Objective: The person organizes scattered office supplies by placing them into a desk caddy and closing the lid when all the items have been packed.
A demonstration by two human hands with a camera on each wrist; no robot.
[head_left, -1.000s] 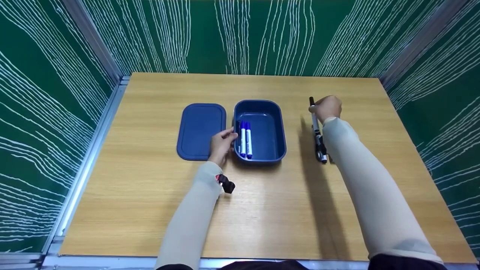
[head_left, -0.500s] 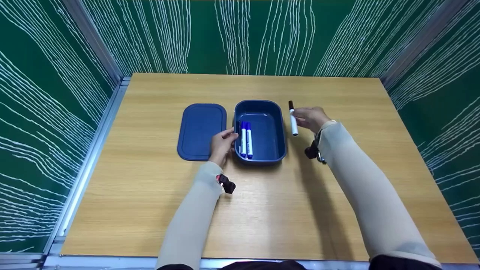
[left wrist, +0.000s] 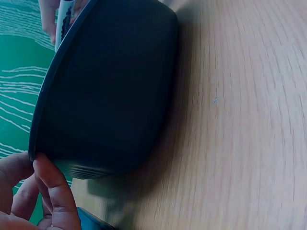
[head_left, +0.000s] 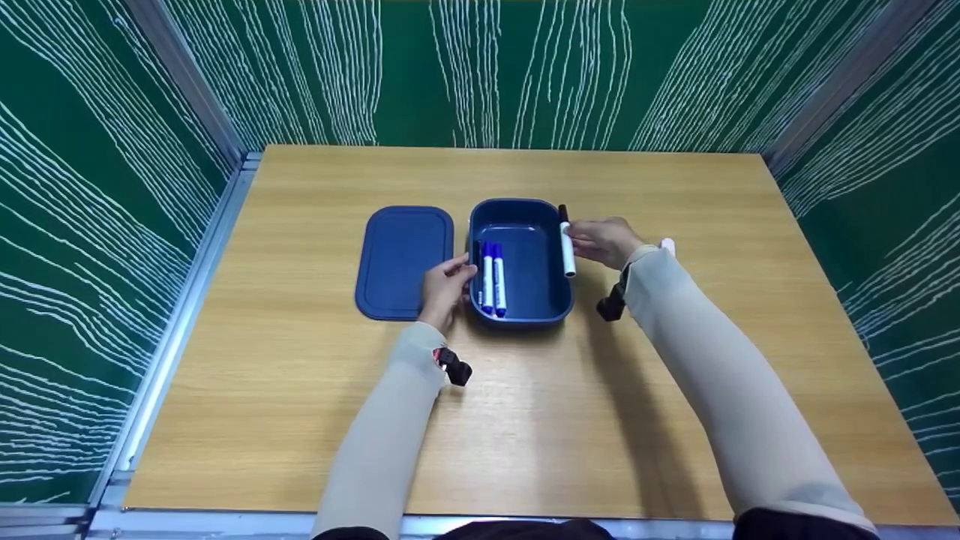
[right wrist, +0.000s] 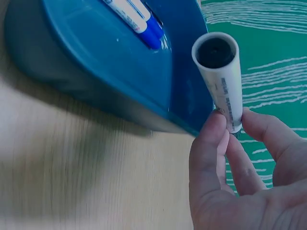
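A dark blue plastic box [head_left: 529, 319] stands uncovered on the table. Inside, along its left wall, lie two white whiteboard markers [head_left: 493, 285] with blue caps, and a thin dark item beside them. My left hand [head_left: 444, 289] pinches the box's left rim between thumb and fingers, as the left wrist view shows. Over the right rim, my right hand [head_left: 606, 240] pinches a white marker [head_left: 568, 251] with a black cap by the middle of its barrel. In the right wrist view the marker [right wrist: 225, 91] points its dark end towards the camera, above the rim.
A blue lid [head_left: 401, 259] lies flat left of the box. Behind the right sleeve shows a pale rounded end [head_left: 667, 245] of something mostly hidden. Green panels [head_left: 525, 75] with white wavy lines enclose the table [head_left: 315, 420] at the back and both sides.
My right hand has carried the black-capped marker leftwards from the table's right side to the box's right rim. The left hand has stayed on the box.
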